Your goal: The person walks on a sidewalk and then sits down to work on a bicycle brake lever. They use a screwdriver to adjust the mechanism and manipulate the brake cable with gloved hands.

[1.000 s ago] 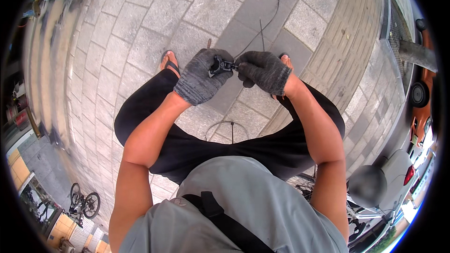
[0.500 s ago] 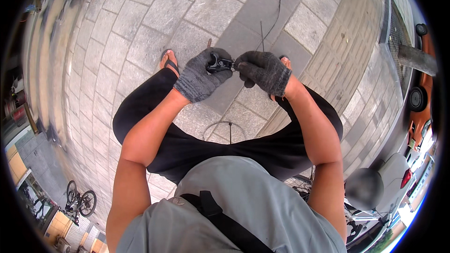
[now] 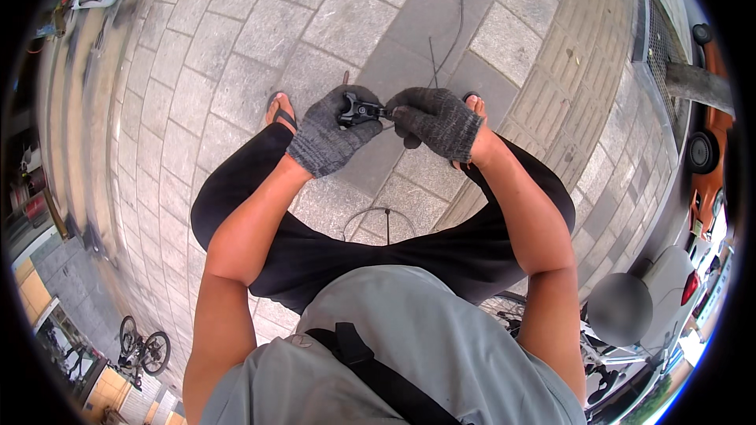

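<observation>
Both my hands wear dark grey knitted gloves and meet in front of my knees. My left hand (image 3: 335,130) is closed around a small black bike part (image 3: 361,112) with a curved, clamp-like opening on its left side. The fingertips of my right hand (image 3: 433,120) pinch the narrow right end of that part; exactly what lies between them is hidden by the glove. A thin black cable (image 3: 460,12) runs away over the paving from behind my right hand. Its short straight stretch (image 3: 432,59) stands out just beyond the fingers.
Grey stone paving (image 3: 236,71) lies under me, with a ribbed tan strip (image 3: 567,71) to the right. My sandalled feet are beside my hands. A thin dark hoop (image 3: 386,212) shows between my knees. A bicycle (image 3: 144,349) stands lower left, an orange car (image 3: 709,142) far right.
Both hands have shifted slightly left in the picture together with the black bike part. The grip of each hand looks the same; the background has shifted a little too.
</observation>
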`<state>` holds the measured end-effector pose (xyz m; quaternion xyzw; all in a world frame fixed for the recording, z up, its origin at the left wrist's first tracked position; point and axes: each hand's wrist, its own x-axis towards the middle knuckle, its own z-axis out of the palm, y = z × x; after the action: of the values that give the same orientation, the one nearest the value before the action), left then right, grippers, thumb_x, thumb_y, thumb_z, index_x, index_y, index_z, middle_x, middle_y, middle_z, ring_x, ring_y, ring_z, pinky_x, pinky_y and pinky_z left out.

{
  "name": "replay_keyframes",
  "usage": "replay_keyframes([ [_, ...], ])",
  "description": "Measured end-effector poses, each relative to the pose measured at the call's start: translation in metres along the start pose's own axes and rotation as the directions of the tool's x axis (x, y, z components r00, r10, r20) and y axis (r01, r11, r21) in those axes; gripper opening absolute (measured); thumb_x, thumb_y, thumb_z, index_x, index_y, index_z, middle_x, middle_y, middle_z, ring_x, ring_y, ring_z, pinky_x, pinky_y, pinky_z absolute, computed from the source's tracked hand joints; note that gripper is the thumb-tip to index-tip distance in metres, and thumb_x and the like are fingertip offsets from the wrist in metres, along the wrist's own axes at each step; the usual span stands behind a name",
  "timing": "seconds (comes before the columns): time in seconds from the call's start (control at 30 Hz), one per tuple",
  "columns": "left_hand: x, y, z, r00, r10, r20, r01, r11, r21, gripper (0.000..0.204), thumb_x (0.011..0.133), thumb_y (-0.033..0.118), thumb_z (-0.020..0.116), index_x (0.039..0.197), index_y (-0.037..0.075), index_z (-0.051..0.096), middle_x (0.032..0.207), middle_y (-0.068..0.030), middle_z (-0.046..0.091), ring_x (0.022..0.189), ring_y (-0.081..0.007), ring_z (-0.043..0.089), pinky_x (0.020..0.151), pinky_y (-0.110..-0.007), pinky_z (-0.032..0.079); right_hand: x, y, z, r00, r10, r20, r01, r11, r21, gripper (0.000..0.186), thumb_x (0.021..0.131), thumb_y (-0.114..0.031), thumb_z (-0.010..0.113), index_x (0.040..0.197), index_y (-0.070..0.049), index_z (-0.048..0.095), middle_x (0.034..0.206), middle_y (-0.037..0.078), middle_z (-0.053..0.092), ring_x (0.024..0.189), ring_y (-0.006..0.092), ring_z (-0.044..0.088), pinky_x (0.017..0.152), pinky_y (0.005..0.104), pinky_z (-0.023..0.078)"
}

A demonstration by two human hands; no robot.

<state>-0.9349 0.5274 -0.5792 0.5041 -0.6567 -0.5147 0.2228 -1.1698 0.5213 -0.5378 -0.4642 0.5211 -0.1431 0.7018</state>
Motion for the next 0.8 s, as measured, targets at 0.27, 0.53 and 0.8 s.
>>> replay_keyframes([
  [0.27,0.001,0.011,-0.001,0.998,-0.048,0.027,0.05,0.995,-0.083,0.032,0.084,0.009,0.082,0.113,0.007,0.069,0.104,-0.0013,0.068,0.093,-0.0095,0.065,0.083,-0.027,0.054,0.002,0.005,-0.001,1.0,-0.021,0.001,0.021,0.999,0.046,0.034,0.103,-0.024,0.059,0.121,0.004,0.065,0.085,0.006,0.068,0.072,0.0119,0.066,0.07,0.0271,0.054],
  [0.53,0.0,0.005,-0.001,0.999,-0.046,0.028,0.047,0.998,-0.043,0.033,0.085,0.008,0.08,0.115,0.007,0.066,0.105,-0.0022,0.068,0.094,-0.0098,0.065,0.084,-0.027,0.055,0.002,-0.001,0.001,0.999,0.018,-0.048,-0.014,0.996,0.085,0.035,0.099,-0.024,0.063,0.119,0.004,0.066,0.084,0.007,0.068,0.072,0.0137,0.066,0.07,0.0288,0.054],
  [0.8,0.0,0.007,-0.003,0.991,-0.123,0.056,0.127,0.988,-0.089,0.034,0.085,0.008,0.08,0.116,0.007,0.066,0.107,-0.0039,0.068,0.096,-0.0114,0.066,0.086,-0.028,0.054,0.001,-0.006,0.0,0.987,0.02,-0.157,-0.019,1.0,0.008,0.035,0.101,-0.027,0.059,0.117,0.003,0.067,0.089,0.008,0.07,0.075,0.0141,0.068,0.072,0.0292,0.057],
])
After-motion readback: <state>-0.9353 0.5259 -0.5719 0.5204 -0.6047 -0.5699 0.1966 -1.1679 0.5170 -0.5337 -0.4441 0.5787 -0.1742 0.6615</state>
